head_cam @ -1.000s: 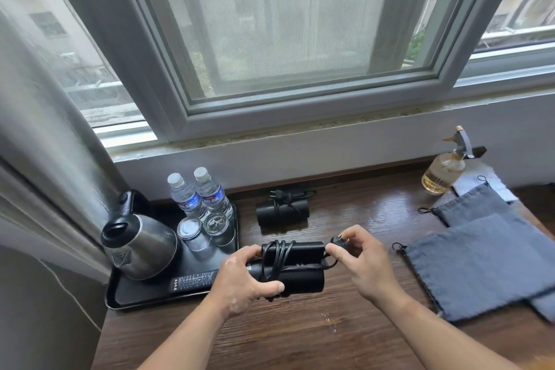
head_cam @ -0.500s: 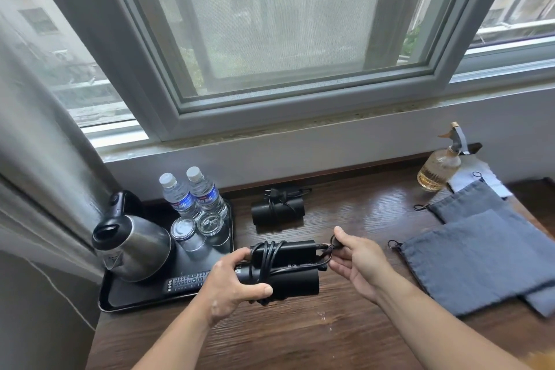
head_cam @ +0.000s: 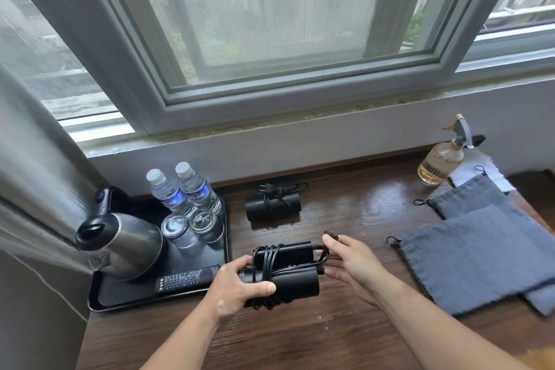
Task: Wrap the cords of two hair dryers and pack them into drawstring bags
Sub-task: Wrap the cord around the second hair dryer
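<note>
A wrapped dryer (head_cam: 272, 204) lies behind the held dryer (head_cam: 288, 278), which the left hand (head_cam: 237, 288) grips while the right hand (head_cam: 351, 264) pinches its plug (head_cam: 331, 236); bags (head_cam: 468, 255) unpacked.

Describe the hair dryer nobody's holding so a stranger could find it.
Below the window runs a dark wooden table. The hair dryer lies near its back edge, just right of the black tray. Unlike its held twin, it lies untouched.

nothing really readable here tbh, blue labels on the two water bottles (head_cam: 172, 197) way too blurry, tiny white print on the held hair dryer (head_cam: 295, 282) right by the left hand (head_cam: 237, 291) illegible, faint mark on the far hair dryer (head_cam: 271, 206) same deal, remote (head_cam: 187, 276) buttons just specks
</note>
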`<move>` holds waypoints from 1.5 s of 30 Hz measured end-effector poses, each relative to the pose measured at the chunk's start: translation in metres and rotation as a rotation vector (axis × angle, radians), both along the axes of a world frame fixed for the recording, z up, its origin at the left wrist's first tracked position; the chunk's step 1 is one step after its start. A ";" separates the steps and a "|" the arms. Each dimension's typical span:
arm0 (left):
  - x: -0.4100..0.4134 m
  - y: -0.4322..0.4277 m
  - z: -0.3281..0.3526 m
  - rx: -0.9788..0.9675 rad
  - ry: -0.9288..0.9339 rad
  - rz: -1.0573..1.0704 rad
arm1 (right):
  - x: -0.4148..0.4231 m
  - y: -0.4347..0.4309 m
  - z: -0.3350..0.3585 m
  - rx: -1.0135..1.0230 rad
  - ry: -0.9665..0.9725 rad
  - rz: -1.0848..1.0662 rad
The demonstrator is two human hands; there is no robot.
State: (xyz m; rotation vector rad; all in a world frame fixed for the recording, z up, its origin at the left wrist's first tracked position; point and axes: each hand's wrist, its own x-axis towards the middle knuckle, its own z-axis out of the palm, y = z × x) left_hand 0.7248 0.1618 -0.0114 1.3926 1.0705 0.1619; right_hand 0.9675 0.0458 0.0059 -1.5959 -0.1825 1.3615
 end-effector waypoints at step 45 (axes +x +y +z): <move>0.039 0.032 -0.104 -0.240 -0.004 0.470 | 0.029 0.065 -0.102 -0.261 -0.230 0.049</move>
